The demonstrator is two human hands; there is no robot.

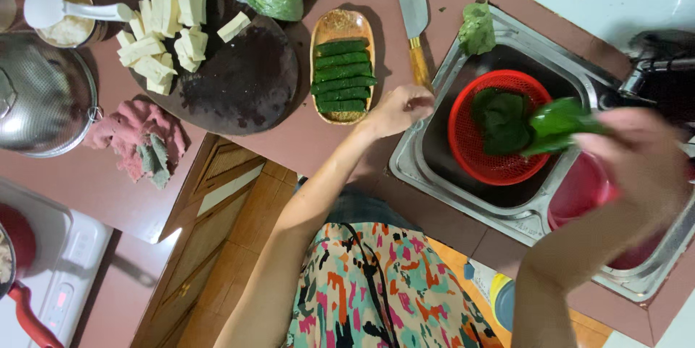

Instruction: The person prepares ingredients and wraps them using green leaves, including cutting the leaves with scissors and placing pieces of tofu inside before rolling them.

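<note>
Green leaf (557,125) is pinched in the right hand (637,167), held over the red colander (470,153) in the steel sink (434,167). The left hand (399,109) is rested loosely curled and empty on the worktop (304,142), beside the knife (411,15).

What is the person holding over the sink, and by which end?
The right hand holds a green leaf by its stalk end, over the red strainer. The left hand holds nothing; it rests on the counter.

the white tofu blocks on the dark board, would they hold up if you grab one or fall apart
The tofu blocks look soft, so they would probably crumble if pinched hard. Their flat cut faces suggest they'd sit still rather than roll. Several lean on each other, so lifting one may topple its neighbours on the cutting board.
</note>
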